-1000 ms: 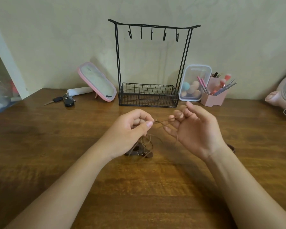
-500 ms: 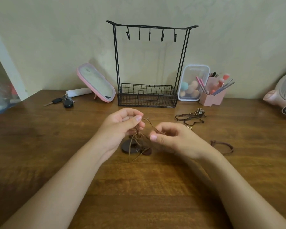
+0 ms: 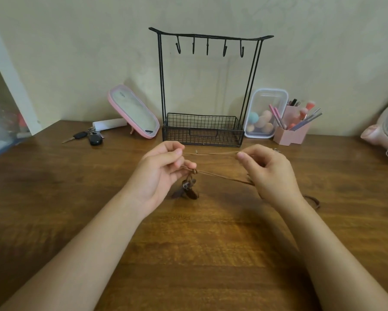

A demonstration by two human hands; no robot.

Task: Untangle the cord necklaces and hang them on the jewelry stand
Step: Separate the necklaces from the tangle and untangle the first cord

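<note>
1. As the hands draw apart, the cord point(image 3: 211, 153) that hung in a slack bunch between them half a second ago now runs taut from one to the other.
2. The left hand point(image 3: 164, 167) pinches one end of the upper strand between thumb and forefinger. Its lower fingers are curled, with a knot point(image 3: 194, 171) just off their tips.
3. The right hand point(image 3: 267, 169) pinches the other end of that strand the same way. A second, lower strand runs from the knot to the underside of this hand, and I can't see how it is held there.
4. The pendant point(image 3: 188, 189) dangles from the knot, right below the left hand. Whether its tip touches the counter point(image 3: 188, 243) I cannot tell.
5. To my eye the spread has opened the bunch into two readable strands. The knot by the left hand looks like the one snag left, so the untangling is well under way but not finished.
6. The stand point(image 3: 207, 38) waits beyond both hands, well apart from them. All its hooks point(image 3: 224, 49) are bare, so nothing has been hung yet.
7. A dark loop point(image 3: 314, 202) lies on the counter just beside the right wrist, likely another piece awaiting its turn.
</note>
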